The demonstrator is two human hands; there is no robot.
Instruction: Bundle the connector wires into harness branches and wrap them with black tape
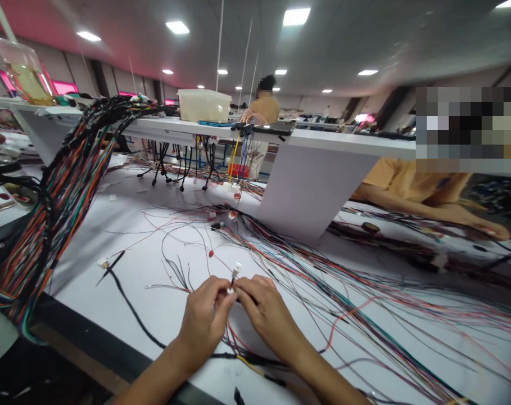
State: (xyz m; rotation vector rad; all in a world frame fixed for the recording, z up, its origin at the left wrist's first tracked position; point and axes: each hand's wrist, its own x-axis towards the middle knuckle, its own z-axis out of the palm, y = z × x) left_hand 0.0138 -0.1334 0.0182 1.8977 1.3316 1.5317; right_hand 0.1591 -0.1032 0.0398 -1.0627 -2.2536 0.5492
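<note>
My left hand (204, 312) and my right hand (263, 312) meet fingertip to fingertip above the white table. Between them they pinch a small white connector (231, 291), mostly covered by the fingers. Just beyond the fingertips a second white connector (237, 268) stands up on short dark wires. Red and dark wires (232, 336) hang below the hands toward a black-sleeved cable (221, 355) on the table. Which fingers press on which wire is too small to tell.
A thick bundle of coloured wires (76, 169) drapes off the shelf (154, 125) at left. Loose wires (322, 275) spread across the right. A white support panel (310, 191) rises ahead. A plastic bin (204, 105) sits on the shelf. A co-worker's arm (428, 211) reaches in at right.
</note>
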